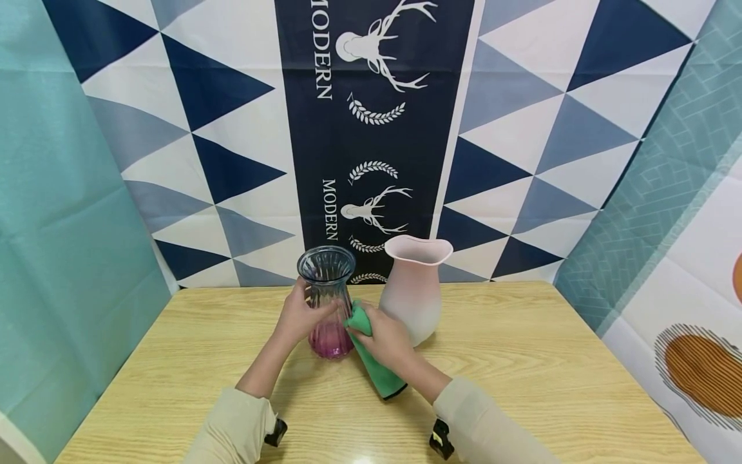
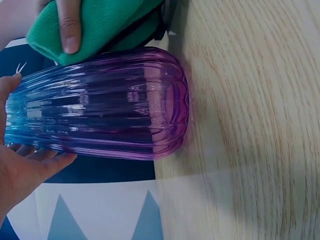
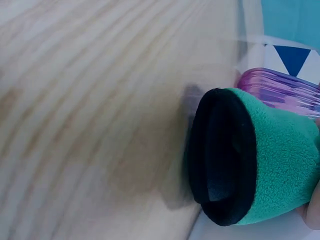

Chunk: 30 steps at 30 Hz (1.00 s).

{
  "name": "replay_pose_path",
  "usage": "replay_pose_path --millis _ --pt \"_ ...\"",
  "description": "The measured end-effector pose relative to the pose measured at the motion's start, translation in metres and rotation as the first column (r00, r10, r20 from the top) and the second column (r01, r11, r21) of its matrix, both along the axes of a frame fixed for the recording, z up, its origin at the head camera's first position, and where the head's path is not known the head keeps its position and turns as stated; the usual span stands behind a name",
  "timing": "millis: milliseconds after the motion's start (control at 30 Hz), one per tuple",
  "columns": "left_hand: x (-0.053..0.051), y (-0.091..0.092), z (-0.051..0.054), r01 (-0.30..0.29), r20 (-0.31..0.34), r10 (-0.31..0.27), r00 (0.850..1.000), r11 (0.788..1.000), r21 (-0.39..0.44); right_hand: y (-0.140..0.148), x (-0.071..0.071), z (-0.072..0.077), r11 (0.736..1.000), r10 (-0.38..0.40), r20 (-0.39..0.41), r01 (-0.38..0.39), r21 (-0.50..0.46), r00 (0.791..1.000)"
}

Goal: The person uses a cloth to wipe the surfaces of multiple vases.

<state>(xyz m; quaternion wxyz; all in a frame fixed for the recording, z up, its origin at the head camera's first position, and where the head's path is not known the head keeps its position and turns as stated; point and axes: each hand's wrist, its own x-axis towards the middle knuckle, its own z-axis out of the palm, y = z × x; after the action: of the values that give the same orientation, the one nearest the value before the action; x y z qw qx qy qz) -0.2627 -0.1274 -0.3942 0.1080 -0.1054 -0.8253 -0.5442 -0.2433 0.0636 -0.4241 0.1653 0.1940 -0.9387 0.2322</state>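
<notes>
A ribbed glass vase [image 1: 332,338], blue at its flared mouth and pink-purple at the base, stands upright on the table. My left hand [image 1: 303,316] grips it around the middle, thumb in front; in the left wrist view its fingers [image 2: 55,162] curl along the vase's side. My right hand [image 1: 385,338] holds a folded green cloth [image 1: 373,367] with a black edge against the vase's right side. In the right wrist view the cloth [image 3: 280,160] hangs down near the tabletop, and most of that hand is out of frame.
A pink-and-white vase [image 1: 414,290] with a wavy rim stands just right of the glass one, partly behind my right hand. The wooden table [image 1: 510,374] ends at a patterned cloth backdrop [image 1: 243,148]. Teal fabric [image 1: 69,225] hangs at the left.
</notes>
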Motion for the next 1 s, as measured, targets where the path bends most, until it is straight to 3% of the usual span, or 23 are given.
replay_pose_path --millis 367,1000 --pt "0.003 0.0 0.0 -0.003 -0.006 0.003 1.0 1.0 0.007 0.002 0.003 -0.011 0.998 0.0 -0.005 0.0 0.068 1.0" --pt "0.007 -0.002 0.001 -0.032 -0.032 0.032 0.999 0.999 -0.027 0.005 0.005 -0.013 0.988 0.033 0.084 -0.045 0.145 0.996"
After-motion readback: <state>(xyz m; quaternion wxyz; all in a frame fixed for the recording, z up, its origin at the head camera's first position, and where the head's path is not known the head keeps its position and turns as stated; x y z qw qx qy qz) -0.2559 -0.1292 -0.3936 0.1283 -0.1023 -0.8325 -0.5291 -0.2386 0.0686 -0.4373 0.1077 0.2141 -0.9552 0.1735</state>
